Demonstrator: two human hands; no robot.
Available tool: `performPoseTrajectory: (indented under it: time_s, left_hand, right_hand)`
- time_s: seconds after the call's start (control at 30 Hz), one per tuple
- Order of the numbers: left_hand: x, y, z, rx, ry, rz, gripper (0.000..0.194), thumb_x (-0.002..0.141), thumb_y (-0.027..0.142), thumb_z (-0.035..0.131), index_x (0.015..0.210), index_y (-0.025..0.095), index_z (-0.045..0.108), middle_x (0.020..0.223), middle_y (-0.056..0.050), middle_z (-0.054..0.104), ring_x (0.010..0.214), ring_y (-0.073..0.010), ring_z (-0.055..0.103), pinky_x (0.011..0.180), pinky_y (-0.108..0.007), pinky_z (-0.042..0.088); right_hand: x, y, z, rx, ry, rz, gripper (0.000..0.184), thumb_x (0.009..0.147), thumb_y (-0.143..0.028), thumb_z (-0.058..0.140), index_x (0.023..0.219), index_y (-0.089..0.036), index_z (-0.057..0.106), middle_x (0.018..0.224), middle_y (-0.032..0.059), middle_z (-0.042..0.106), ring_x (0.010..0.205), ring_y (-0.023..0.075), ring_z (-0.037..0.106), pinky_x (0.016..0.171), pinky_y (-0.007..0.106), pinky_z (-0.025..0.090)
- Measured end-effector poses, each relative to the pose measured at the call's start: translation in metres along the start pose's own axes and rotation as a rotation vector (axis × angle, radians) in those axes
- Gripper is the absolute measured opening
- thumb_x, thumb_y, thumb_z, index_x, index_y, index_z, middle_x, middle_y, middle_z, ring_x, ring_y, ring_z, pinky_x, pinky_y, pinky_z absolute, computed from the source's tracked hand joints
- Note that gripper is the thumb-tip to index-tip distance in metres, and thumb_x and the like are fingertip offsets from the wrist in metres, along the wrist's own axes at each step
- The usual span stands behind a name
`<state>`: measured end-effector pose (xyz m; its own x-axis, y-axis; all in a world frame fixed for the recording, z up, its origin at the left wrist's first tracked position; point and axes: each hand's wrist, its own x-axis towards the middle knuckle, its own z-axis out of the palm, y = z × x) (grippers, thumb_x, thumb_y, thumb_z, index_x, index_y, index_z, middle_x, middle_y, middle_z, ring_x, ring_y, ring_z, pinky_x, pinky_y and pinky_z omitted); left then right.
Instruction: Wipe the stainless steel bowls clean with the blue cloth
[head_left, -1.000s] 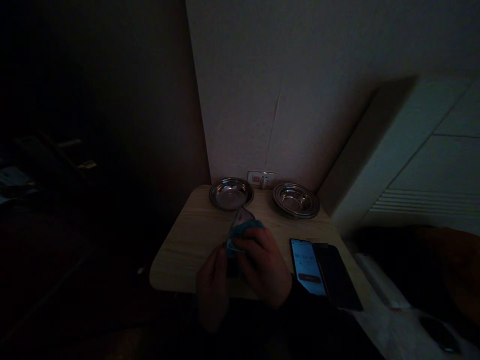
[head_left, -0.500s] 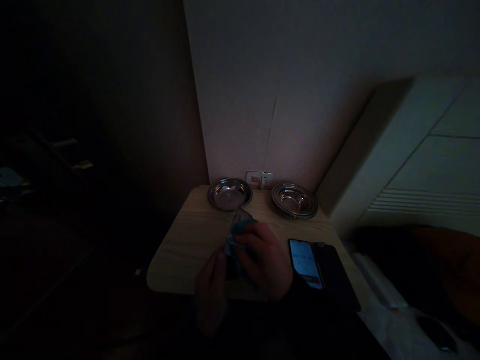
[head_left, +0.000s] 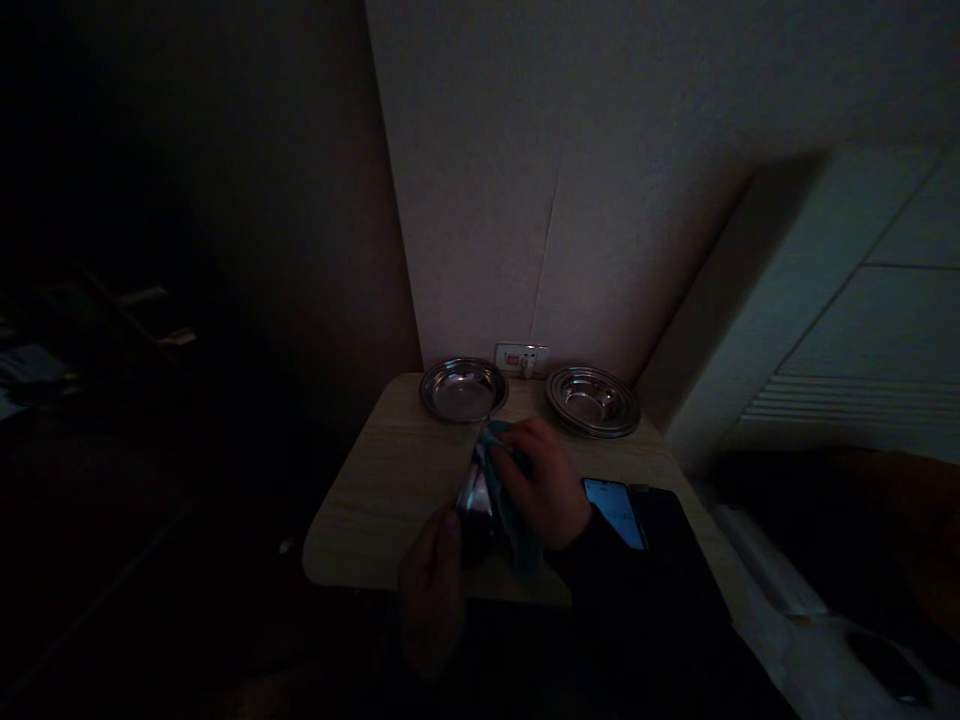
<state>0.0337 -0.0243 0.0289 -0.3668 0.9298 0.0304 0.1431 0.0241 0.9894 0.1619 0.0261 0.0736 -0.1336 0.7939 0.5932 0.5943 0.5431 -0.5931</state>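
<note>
My left hand (head_left: 433, 595) pinches the near left rim of a shiny metal bowl (head_left: 475, 497), which is tilted on edge above the table. A blue-green cloth (head_left: 520, 535) is bunched in my right hand (head_left: 547, 485). My right fingers are closed and press this cloth against the far part of the bowl's rim. The cloth's loose end hangs down on the right and hides part of the bowl. The light is dim, so the bowl's underside is hard to make out.
On the pale wooden table (head_left: 360, 500), a metal dish (head_left: 461, 392) sits at the back left and stacked metal bowls (head_left: 592, 402) at the back right. A lit phone (head_left: 615, 510) lies by a dark flat case (head_left: 679, 545). A wall socket (head_left: 523, 358) is behind.
My right hand has slid the cloth away from my left fingers to the bowl's far edge, uncovering the shiny inner side. My left hand keeps its grip. My right sleeve covers more of the phone.
</note>
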Motion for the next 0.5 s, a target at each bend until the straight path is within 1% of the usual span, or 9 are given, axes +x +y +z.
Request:
performPoseTrajectory:
  time_s: [0.1, 0.2, 0.27, 0.33, 0.37, 0.4, 0.5]
  left_hand:
    - [0.002, -0.001, 0.0, -0.011, 0.011, -0.026, 0.049, 0.076, 0.056, 0.045, 0.091, 0.015, 0.066, 0.096, -0.009, 0.068, 0.089, -0.0221, 0.061, 0.08, -0.031, 0.048]
    - [0.004, 0.0, 0.0, -0.018, 0.022, -0.071, 0.051, 0.076, 0.057, 0.044, 0.096, 0.014, 0.064, 0.104, -0.011, 0.065, 0.096, -0.0233, 0.059, 0.083, -0.032, 0.046]
    - [0.005, 0.0, -0.002, -0.009, 0.033, -0.096, 0.053, 0.075, 0.059, 0.043, 0.096, 0.014, 0.063, 0.106, -0.011, 0.064, 0.096, -0.0239, 0.058, 0.084, -0.033, 0.045]
    - [0.006, -0.002, -0.005, -0.016, 0.03, -0.114, 0.054, 0.074, 0.06, 0.042, 0.094, 0.015, 0.063, 0.104, -0.011, 0.065, 0.096, -0.0234, 0.058, 0.085, -0.033, 0.045]
    - [0.006, -0.004, -0.006, -0.028, 0.028, -0.122, 0.053, 0.074, 0.06, 0.042, 0.094, 0.015, 0.063, 0.103, -0.01, 0.065, 0.095, -0.023, 0.059, 0.085, -0.033, 0.045]
    - [0.007, -0.006, -0.007, -0.038, 0.033, -0.127, 0.053, 0.075, 0.059, 0.043, 0.094, 0.015, 0.063, 0.103, -0.01, 0.065, 0.095, -0.0227, 0.059, 0.086, -0.033, 0.045]
    - [0.007, -0.007, -0.009, -0.047, 0.075, -0.11, 0.048, 0.074, 0.056, 0.045, 0.094, 0.016, 0.063, 0.104, -0.01, 0.065, 0.096, -0.0222, 0.059, 0.084, -0.031, 0.046]
  right_hand:
    - [-0.009, 0.0, 0.002, -0.035, -0.02, -0.121, 0.021, 0.082, -0.023, 0.055, 0.101, -0.021, 0.063, 0.101, 0.0075, 0.058, 0.096, 0.0203, 0.052, 0.083, 0.037, 0.045]
    - [-0.011, 0.002, 0.002, -0.089, -0.011, -0.118, 0.022, 0.084, -0.027, 0.053, 0.102, -0.02, 0.064, 0.112, 0.0097, 0.056, 0.106, 0.0231, 0.049, 0.091, 0.042, 0.042]
    - [-0.011, 0.004, 0.002, -0.138, -0.057, -0.103, 0.03, 0.085, -0.029, 0.05, 0.112, -0.019, 0.059, 0.127, 0.0119, 0.048, 0.119, 0.0267, 0.04, 0.096, 0.047, 0.039]
    - [-0.015, 0.005, 0.004, -0.181, -0.116, -0.137, 0.042, 0.086, -0.029, 0.047, 0.126, -0.017, 0.047, 0.139, 0.0133, 0.035, 0.129, 0.0294, 0.026, 0.099, 0.051, 0.035]
    - [-0.019, 0.005, 0.006, -0.199, -0.135, -0.169, 0.046, 0.086, -0.029, 0.047, 0.13, -0.016, 0.041, 0.141, 0.0138, 0.031, 0.132, 0.03, 0.022, 0.099, 0.052, 0.034]
    - [-0.023, 0.005, 0.007, -0.21, -0.14, -0.206, 0.049, 0.086, -0.028, 0.047, 0.133, -0.015, 0.038, 0.142, 0.0139, 0.03, 0.132, 0.0301, 0.019, 0.1, 0.053, 0.034]
    - [-0.032, 0.005, 0.011, -0.223, -0.103, -0.293, 0.047, 0.087, -0.024, 0.046, 0.132, -0.014, 0.038, 0.138, 0.0129, 0.037, 0.132, 0.0283, 0.021, 0.099, 0.051, 0.037]
